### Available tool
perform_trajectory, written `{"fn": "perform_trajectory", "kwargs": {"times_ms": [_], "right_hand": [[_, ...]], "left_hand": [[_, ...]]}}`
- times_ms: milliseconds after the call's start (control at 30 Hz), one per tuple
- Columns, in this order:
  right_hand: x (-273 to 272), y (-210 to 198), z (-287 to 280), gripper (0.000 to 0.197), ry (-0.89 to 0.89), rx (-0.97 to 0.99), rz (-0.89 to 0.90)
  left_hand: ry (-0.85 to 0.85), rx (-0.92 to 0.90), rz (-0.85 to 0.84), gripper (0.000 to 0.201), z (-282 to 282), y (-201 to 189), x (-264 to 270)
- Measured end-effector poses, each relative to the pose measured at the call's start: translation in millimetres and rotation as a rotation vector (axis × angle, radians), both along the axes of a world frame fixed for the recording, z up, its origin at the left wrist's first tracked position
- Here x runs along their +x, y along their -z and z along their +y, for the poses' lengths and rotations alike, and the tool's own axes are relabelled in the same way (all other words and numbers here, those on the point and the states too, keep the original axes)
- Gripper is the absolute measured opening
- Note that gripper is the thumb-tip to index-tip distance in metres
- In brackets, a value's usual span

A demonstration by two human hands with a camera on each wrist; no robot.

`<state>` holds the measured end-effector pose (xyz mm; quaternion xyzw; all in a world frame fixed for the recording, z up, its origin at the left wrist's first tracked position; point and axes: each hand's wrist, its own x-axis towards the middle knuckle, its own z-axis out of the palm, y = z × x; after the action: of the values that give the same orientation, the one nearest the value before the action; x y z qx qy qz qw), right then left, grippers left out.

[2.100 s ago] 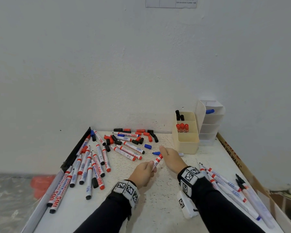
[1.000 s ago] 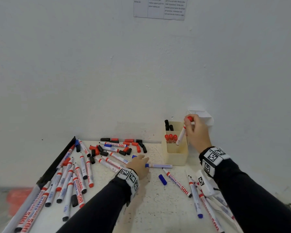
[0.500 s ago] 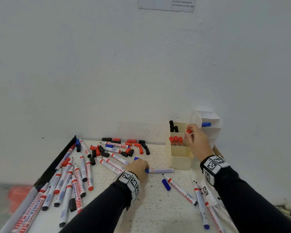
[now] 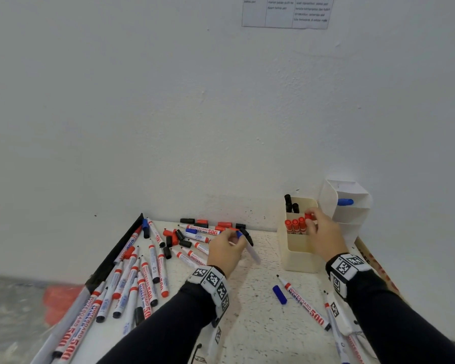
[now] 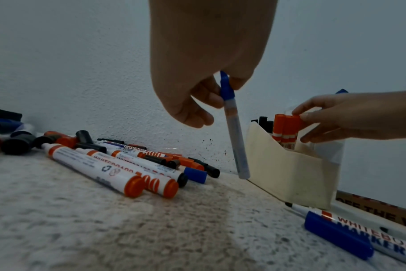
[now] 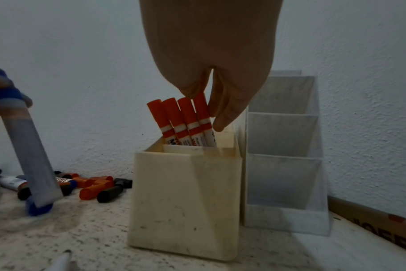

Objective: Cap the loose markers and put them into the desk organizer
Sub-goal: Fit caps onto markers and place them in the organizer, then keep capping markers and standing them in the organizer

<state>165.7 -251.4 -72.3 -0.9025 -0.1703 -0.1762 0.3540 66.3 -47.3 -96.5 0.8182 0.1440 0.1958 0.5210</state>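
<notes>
Pinching a light, stiff, slippery blue-tipped grey plastic marker (image 5: pixel 234 132) near its nib, left of the cream plastic organizer (image 4: pixel 298 254), the left hand (image 4: pixel 225 250) dangles it while the right hand (image 4: pixel 323 236) grips a red-capped marker (image 6: pixel 203 119) standing inside.

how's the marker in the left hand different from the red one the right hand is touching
The blue marker is uncapped, its tip bare; the red marker wears its cap. The blue marker hangs tilted over the table, pinched near its tip by the left hand; the red marker stands in the cream organizer beside three other red ones, the right hand gripping its cap. The blue marker's barrel looks plain; the red marker's is printed. Both are pale-barrelled markers.
</notes>
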Motion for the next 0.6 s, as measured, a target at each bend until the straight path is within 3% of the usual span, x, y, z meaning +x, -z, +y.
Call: {"fn": "perform_trajectory", "kwargs": {"times_ms": [267, 433, 500, 600], "right_hand": [[-9.0, 6.7, 4.4, 0.032, 0.026, -0.049, 0.125], [-20.1, -2.6, 32.5, 0.019, 0.138, 0.106, -0.139], [-24.3, -9.3, 54.0, 0.013, 0.053, 0.128, -0.153], [-27.5, -10.5, 98.2, 0.019, -0.146, 0.093, -0.061]], "left_hand": [[-0.138, -0.158, -0.097, 0.025, 7.7, -8.8, -6.2], [-0.295, -0.241, -0.087, 0.021, 28.5, -10.3, -11.1], [-0.336, -0.235, -0.054, 0.024, 43.7, -12.4, -16.5], [-0.397, -0.182, 0.011, 0.033, 72.4, -15.3, -29.3]]}}
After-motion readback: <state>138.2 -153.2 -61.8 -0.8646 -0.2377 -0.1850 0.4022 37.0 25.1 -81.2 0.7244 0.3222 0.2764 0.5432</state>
